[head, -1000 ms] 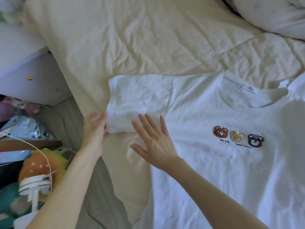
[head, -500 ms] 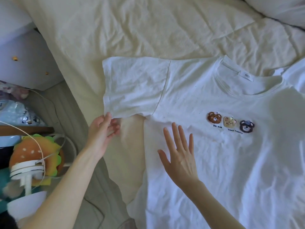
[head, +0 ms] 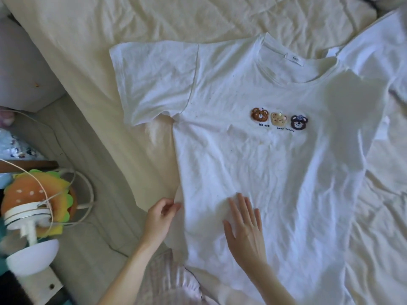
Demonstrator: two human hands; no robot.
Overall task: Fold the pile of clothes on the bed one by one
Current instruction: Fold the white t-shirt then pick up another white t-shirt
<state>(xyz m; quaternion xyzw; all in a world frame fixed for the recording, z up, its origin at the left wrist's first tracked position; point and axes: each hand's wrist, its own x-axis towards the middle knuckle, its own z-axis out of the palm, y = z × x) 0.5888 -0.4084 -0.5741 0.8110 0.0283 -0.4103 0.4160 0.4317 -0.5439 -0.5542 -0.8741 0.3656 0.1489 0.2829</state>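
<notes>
T-shirt point(head: 253, 172) flat on bed point(head: 154, 18)

White T-shirt point(head: 253, 164) with brown, tan, dark bear faces point(head: 279, 119); cream bedsheet point(head: 154, 20); orange-green burger plush point(head: 33, 192).

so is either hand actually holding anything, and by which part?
The left hand pinches the white T-shirt at its side edge, low on the body. The right hand lies flat on the shirt front, gripping nothing.

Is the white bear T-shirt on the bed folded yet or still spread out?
Spread out. The T-shirt lies flat, front up, its sleeve extended and the bear patches fully showing; no fold is visible.
</notes>
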